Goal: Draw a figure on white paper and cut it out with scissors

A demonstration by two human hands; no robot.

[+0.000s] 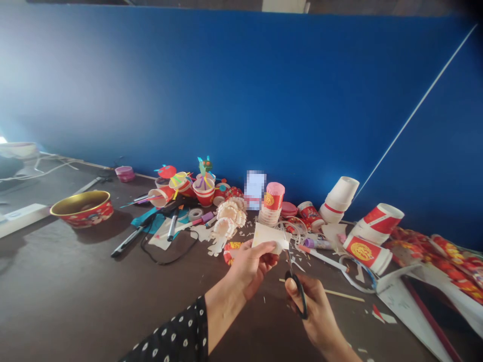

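My left hand (251, 266) pinches a small piece of cream paper (268, 237) between thumb and fingers, and a black dotted sleeve (173, 337) covers that forearm. My right hand (315, 312) grips black-handled scissors (297, 294) by the loops. Their thin blades rise to the lower right edge of the paper, and I cannot tell whether they are cutting into it. Small paper scraps (298, 261) lie on the dark table (113, 301) beneath both hands.
A red-and-gold bowl (81, 208) stands at the left. Decorated paper cups (204, 191), fluted paper rosettes (226, 218), markers (128, 240), tape (195, 213) and white cups (338, 198) crowd the back, against a blue wall (226, 90). Red patterned paper (433, 256) lies at the right.
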